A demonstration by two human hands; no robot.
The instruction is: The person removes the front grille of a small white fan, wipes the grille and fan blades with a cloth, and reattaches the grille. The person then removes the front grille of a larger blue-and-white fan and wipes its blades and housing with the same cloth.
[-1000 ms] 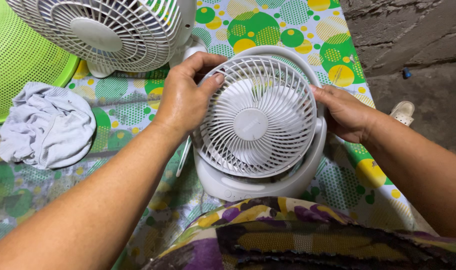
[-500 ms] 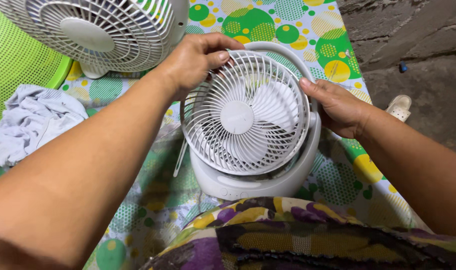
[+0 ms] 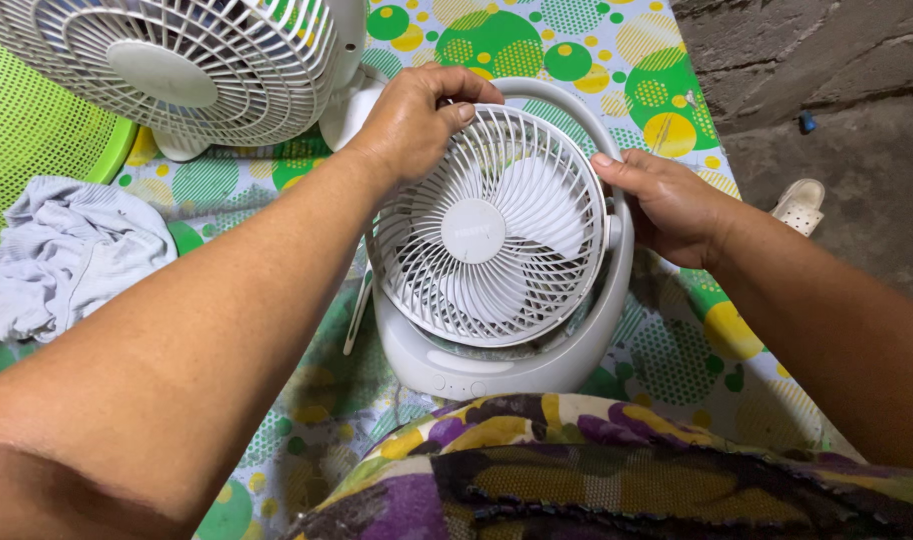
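Observation:
A small white desk fan (image 3: 497, 250) stands on a mat with green and yellow dots (image 3: 597, 60), its round grille facing me. My left hand (image 3: 417, 115) grips the top left rim of the grille, fingers curled over its edge. On the right side, my right hand (image 3: 667, 205) holds the grille's rim and the fan's ring-shaped frame. The fan's base with small buttons sits close to my lap.
A larger white fan (image 3: 197, 65) stands at the back left. A crumpled pale cloth (image 3: 72, 255) lies left, beside a green mesh basket (image 3: 27, 150). A white sandal (image 3: 802, 205) rests on the grey concrete floor at right. Patterned fabric (image 3: 577, 470) covers my lap.
The view has shifted, so the small fan sits further right. My left hand has slid from the grille's left side up to its top rim. My right hand stays on the right edge.

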